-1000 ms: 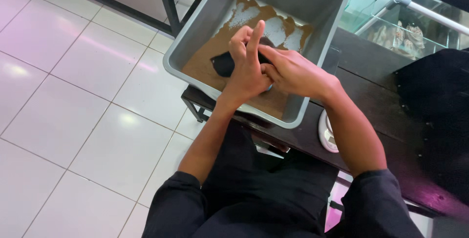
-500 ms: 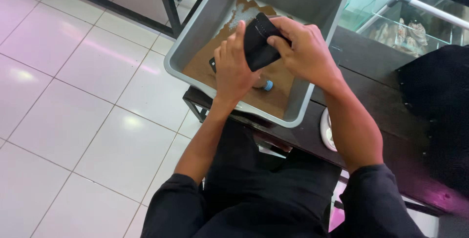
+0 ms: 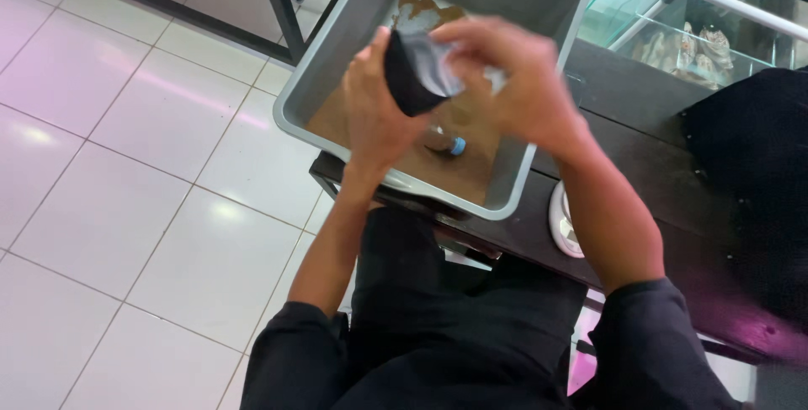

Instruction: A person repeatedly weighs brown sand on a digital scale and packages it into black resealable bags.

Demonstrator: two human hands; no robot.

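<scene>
Above the grey tub (image 3: pixel 539 178), the left hand (image 3: pixel 379 115) and right hand (image 3: pixel 513 82) both pinch a black pouch (image 3: pixel 412 77), its long axis tilted between them.

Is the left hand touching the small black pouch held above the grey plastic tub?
Touching. The head view shows the left hand with its fingers wrapped against the black pouch, no gap between them.

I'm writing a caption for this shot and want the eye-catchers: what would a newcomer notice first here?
First, the two bare hands, left hand and right hand, holding a small black pouch-like object together above the grey rectangular plastic tub. The tub sits on a dark table and holds brown liquid, with a small blue-capped item lying in it. To the left spreads a glossy white tiled floor.
</scene>
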